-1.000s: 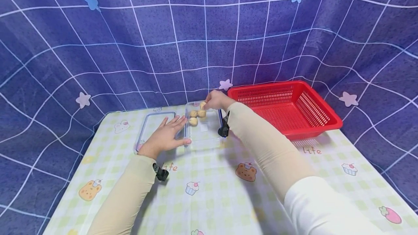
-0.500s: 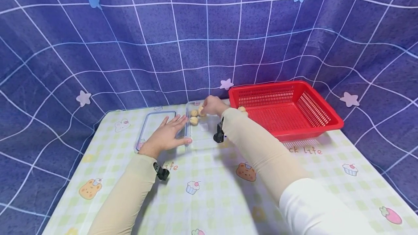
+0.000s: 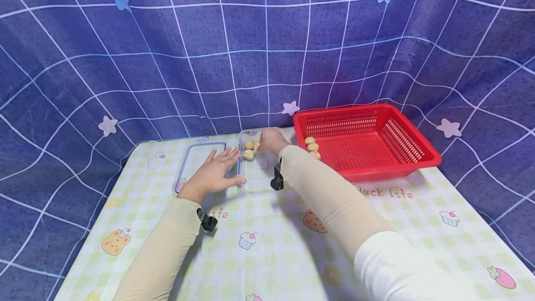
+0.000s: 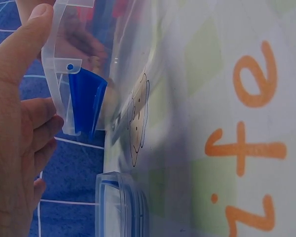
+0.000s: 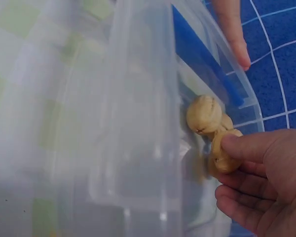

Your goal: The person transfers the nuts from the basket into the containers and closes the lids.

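My right hand (image 5: 256, 182) pinches a walnut (image 5: 222, 154) inside the box (image 3: 261, 173) (left hand (image 3: 213, 174), fingers flat, steadies its side); next, a clean lift out

Right hand (image 3: 270, 141) hides walnut; container (image 5: 138, 123) blurred.

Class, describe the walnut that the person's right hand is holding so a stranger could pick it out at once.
Start at the red plastic basket on the checked tablecloth; just left of it stands a clear plastic box. Inside, at its far end, lie tan wrinkled walnuts. The one meant is pinched by the right hand; the others lie untouched.
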